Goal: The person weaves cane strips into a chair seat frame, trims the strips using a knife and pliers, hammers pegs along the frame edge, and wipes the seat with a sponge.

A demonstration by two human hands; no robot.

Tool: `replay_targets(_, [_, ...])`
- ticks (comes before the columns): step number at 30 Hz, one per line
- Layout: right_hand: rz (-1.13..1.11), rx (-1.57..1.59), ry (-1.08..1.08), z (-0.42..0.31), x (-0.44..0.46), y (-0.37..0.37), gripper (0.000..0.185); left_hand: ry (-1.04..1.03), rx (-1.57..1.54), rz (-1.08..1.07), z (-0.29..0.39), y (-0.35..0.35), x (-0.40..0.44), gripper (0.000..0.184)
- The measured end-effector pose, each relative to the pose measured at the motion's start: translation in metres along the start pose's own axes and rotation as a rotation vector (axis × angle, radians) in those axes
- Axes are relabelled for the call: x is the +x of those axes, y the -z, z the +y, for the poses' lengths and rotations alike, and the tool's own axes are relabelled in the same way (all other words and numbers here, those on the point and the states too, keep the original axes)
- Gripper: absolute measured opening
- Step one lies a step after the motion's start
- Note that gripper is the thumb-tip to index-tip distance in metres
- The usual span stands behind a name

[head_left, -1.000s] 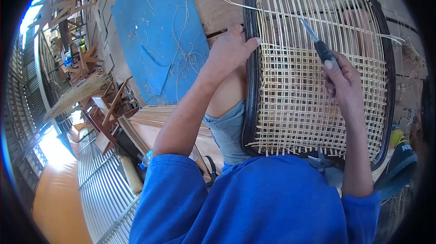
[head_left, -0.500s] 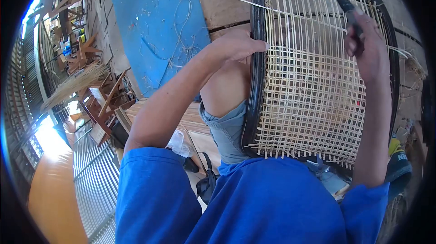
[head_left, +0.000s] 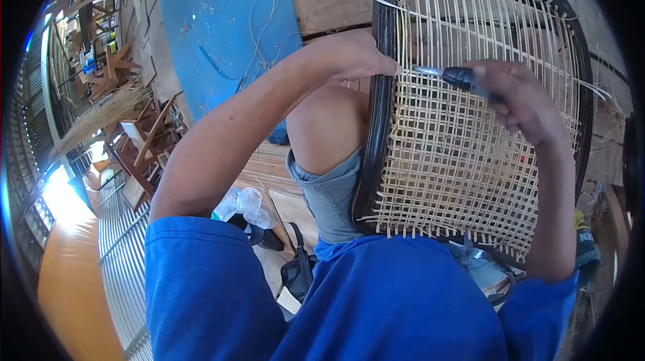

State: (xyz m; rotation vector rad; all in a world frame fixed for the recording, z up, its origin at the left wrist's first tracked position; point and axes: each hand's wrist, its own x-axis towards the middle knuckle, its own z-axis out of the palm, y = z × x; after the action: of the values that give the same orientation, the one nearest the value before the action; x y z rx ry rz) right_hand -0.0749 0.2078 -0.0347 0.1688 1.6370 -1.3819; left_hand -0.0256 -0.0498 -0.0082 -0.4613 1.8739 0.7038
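Observation:
A dark wooden frame [head_left: 381, 109] with half-woven cane webbing [head_left: 457, 139] lies across my lap. The webbing is a close mesh in the lower part, while mostly lengthwise strands span the upper part. My left hand [head_left: 366, 58] grips the frame's left side, its thumb over the edge at the top of the mesh; its other fingers are largely hidden. Above the webbing, my right hand [head_left: 517, 95] is closed around a black-handled tool [head_left: 460, 77] with a narrow metal blade. The blade points left, its tip close to my left thumb. A long loose cane strand [head_left: 470, 28] slants across the upper strands.
On the plank floor at upper left lies a blue sheet [head_left: 228, 18] with cane scraps. Wooden pieces [head_left: 144, 139] and a bundle of thin strands [head_left: 107, 115] are farther left. A clear plastic bag [head_left: 245, 206] and a black strapped bag [head_left: 299, 270] sit beside my leg.
My right hand has brought the tool down and left from the frame's top edge to beside my left thumb. My left hand still grips the frame's side.

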Motion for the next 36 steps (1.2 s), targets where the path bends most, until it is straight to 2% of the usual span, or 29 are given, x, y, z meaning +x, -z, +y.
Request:
replay_targets(1, [-0.163, -0.044, -0.079, -0.001, -0.006, -0.001, 0.036, -0.016, 0.013, 0.010, -0.006, -0.002, 0.007, 0.048])
replay_targets(2, [-0.114, -0.047, -0.006, -0.012, -0.010, 0.002, 0.035, -0.032, 0.025, 0.020, -0.012, -0.005, 0.013, 0.048])
replay_targets(5, [0.166, 0.216, 0.069, -0.016, -0.005, 0.008, 0.035, 0.057, 0.052, -0.039, -0.004, 0.000, 0.008, 0.048])
replay_targets(6, [0.242, 0.171, 0.085, -0.011, 0.001, 0.003, 0.037, 0.049, 0.046, -0.046, -0.001, 0.001, 0.005, 0.048])
replay_targets(7, [0.143, 0.034, 0.079, -0.009, -0.003, -0.003, 0.040, 0.040, 0.042, -0.051, 0.002, 0.003, 0.003, 0.048])
replay_targets(9, [-0.151, -0.117, -0.076, -0.008, -0.013, -0.007, 0.044, 0.016, 0.036, -0.053, 0.010, 0.004, -0.005, 0.047])
replay_targets(12, [-0.025, -0.014, 0.073, -0.008, -0.007, 0.011, 0.047, -0.018, 0.021, -0.043, 0.013, 0.003, -0.011, 0.047])
replay_targets(15, [0.158, -0.006, 0.144, -0.005, -0.008, -0.008, 0.046, -0.033, 0.026, -0.021, 0.010, 0.002, -0.007, 0.047])
replay_targets(16, [-0.086, -0.187, 0.133, -0.001, -0.009, -0.003, 0.044, -0.038, 0.026, -0.014, 0.009, 0.002, -0.006, 0.047])
replay_targets(20, [-0.090, -0.144, -0.018, 0.001, -0.028, 0.000, 0.042, -0.172, 0.064, 0.074, -0.019, -0.007, 0.019, 0.051])
replay_targets(24, [-0.218, -0.303, 0.007, 0.016, -0.037, -0.004, 0.030, -0.045, 0.087, 0.027, -0.007, 0.005, 0.002, 0.062])
replay_targets(26, [-0.120, -0.309, 0.045, 0.031, -0.044, -0.014, 0.029, 0.029, 0.027, -0.065, -0.010, 0.010, 0.006, 0.068])
replay_targets(29, [-0.035, -0.318, 0.031, 0.031, -0.049, -0.019, 0.028, 0.039, 0.120, 0.019, 0.003, 0.012, -0.003, 0.074])
replay_targets(31, [-0.004, -0.335, -0.006, 0.032, -0.046, -0.019, 0.029, -0.017, 0.170, 0.098, 0.000, 0.003, 0.005, 0.070])
replay_targets(36, [0.031, -0.373, 0.086, 0.038, -0.046, -0.022, 0.041, -0.141, 0.234, 0.225, -0.016, -0.009, 0.024, 0.066])
